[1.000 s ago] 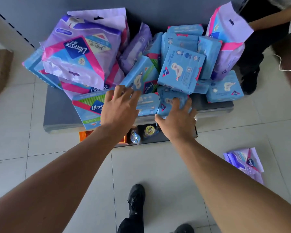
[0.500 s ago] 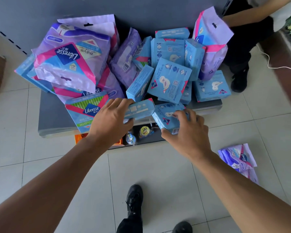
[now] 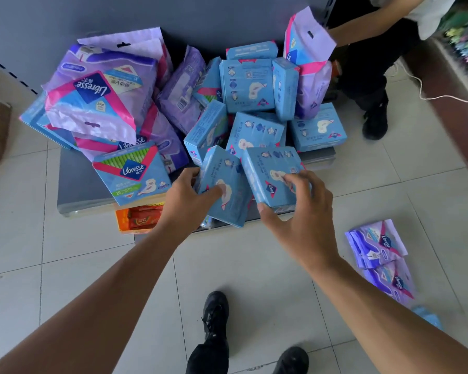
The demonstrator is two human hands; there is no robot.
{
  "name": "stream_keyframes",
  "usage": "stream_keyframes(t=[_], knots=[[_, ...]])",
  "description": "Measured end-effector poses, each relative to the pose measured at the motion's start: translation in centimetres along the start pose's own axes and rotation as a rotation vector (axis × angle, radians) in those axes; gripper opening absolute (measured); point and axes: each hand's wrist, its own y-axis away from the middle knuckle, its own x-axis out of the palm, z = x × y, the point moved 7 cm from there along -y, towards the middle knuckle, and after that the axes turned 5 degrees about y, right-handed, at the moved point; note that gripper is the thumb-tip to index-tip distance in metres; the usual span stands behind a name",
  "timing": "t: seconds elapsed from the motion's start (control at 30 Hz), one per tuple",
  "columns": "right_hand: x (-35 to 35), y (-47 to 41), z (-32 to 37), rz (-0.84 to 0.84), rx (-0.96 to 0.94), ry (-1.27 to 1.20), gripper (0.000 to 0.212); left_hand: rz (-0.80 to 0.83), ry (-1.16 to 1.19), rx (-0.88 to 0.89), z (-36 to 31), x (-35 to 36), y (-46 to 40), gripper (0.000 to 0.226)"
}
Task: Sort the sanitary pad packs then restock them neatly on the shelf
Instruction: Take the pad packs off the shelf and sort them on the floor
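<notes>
- The left hand (image 3: 185, 197) gripped a small blue pad pack (image 3: 222, 184) at its lower left side, thumb across the printed face and fingers curled behind the edge. The right hand (image 3: 295, 209) held a second blue pack (image 3: 270, 174) just beside the first, fingertips on its face and thumb under its lower edge. Both packs stood tilted at the front edge of the grey shelf (image 3: 76, 179), near to touching each other.
- The large purple Libresse bags (image 3: 100, 103) lay in a loose heap at the left of the shelf. They looked soft and bulky, with crinkled film that probably slips; I would take one with the whole hand around the body, because the thin top flap with the hanging hole could tear.
- A tall purple and pink bag (image 3: 308, 63) leaned at the right back of the shelf, near another person's arm.
- The blue Libresse pack with green stripes (image 3: 131, 174) lay flat at the front left, overhanging the edge a little.
- The small blue packs in the middle (image 3: 247, 85) seemed light and rather box-like, so a pinch across the two narrow sides should be enough, and several could be stacked together.
- Some purple packs (image 3: 376, 247) lay on the tiled floor at the right, well apart from the shelf.
</notes>
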Motion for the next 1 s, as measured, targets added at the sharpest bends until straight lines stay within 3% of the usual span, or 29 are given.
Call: stream_keyframes(t=[0.13,0.23,0.37,0.6,0.67,0.77,0.87,1.0], knots=[[-0.8,1.1,2.5,-0.041,-0.021,-0.110,0.066,0.082,0.369,-0.086,-1.4,3.6,1.7,0.050],[-1.5,1.7,2.9,-0.062,0.012,-0.144,0.073,0.286,0.649,-0.110,-4.0,7.0,3.5,0.063],[-3.3,2.6,1.1,-0.051,0.026,-0.167,0.072,0.364,0.639,-0.074,-5.3,9.1,5.0,0.057],[-6.6,4.7,-4.9,-0.110,0.222,-0.427,0.030,0.501,0.646,-0.158,-5.5,14.8,6.7,0.061],[-7.2,4.8,-6.8,-0.093,0.323,-0.507,0.043,0.509,0.642,-0.181,-5.5,15.8,6.7,0.063],[-6.5,5.2,-9.3,0.063,0.566,-0.953,0.075,0.601,0.601,-0.185,-6.1,17.9,7.2,0.060],[-6.7,5.8,-11.4,0.157,0.639,-1.151,0.065,0.679,0.553,-0.199,-7.3,20.6,8.3,0.055],[-7.8,7.0,-15.1,-0.023,0.717,-1.134,0.072,0.613,0.556,-0.244,-6.9,23.8,9.3,0.071]])
